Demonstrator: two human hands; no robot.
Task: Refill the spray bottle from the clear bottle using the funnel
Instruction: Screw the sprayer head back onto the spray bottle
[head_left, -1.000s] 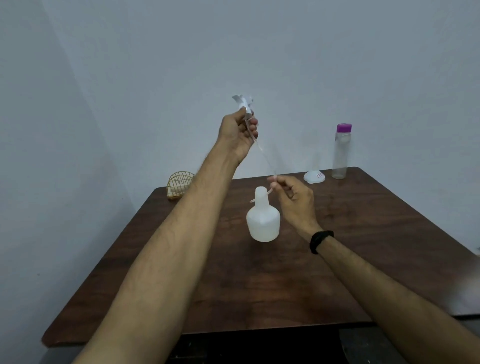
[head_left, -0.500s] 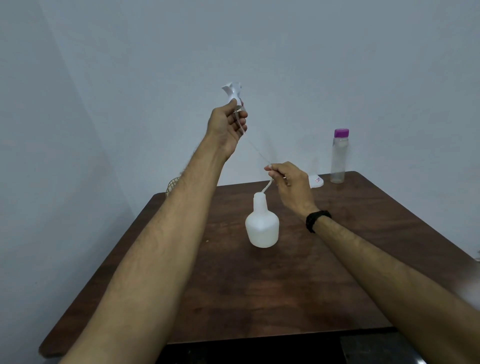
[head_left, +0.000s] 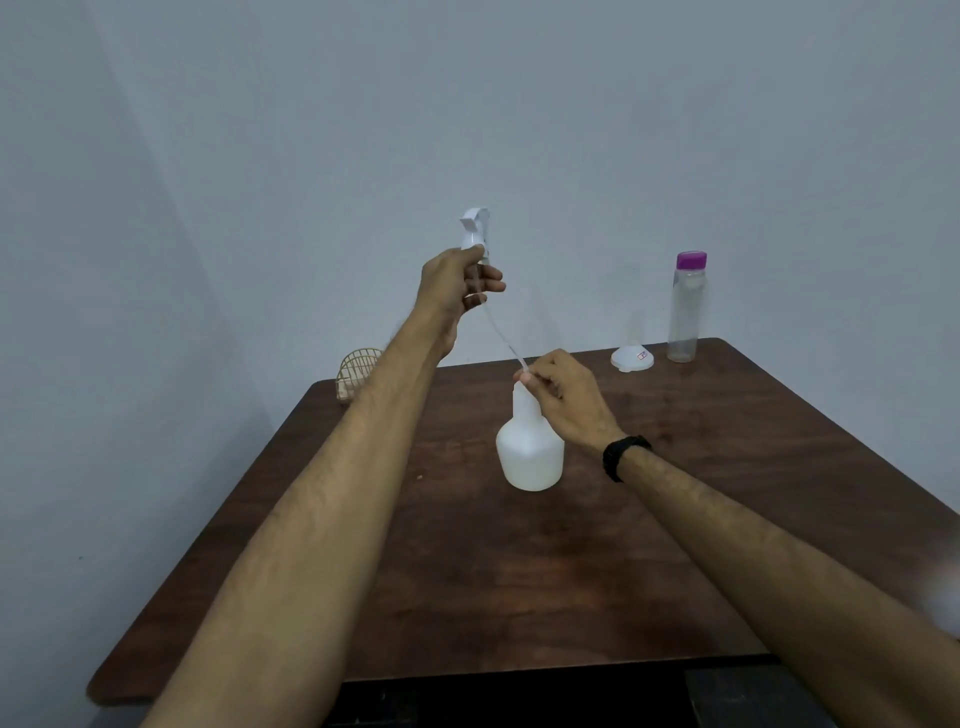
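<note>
A white spray bottle body (head_left: 530, 447) stands uncapped in the middle of the brown table (head_left: 519, 571). My left hand (head_left: 457, 283) grips the white spray head (head_left: 475, 231), held high above and left of the bottle. Its thin clear dip tube (head_left: 501, 335) slants down to the bottle's neck. There my right hand (head_left: 563, 400) pinches the tube's lower end, right at the mouth. At the table's far right an upturned white funnel (head_left: 631, 357) rests, and beside it stands the clear bottle (head_left: 687, 309) with a purple cap.
A small gold wire basket (head_left: 356, 371) lies at the table's far left corner. Grey walls close in behind and to the left. A black band sits on my right wrist.
My right hand has lowered the tube's end from above the neck to the bottle's mouth. My left hand, with the spray head, rose a little and then came back down.
</note>
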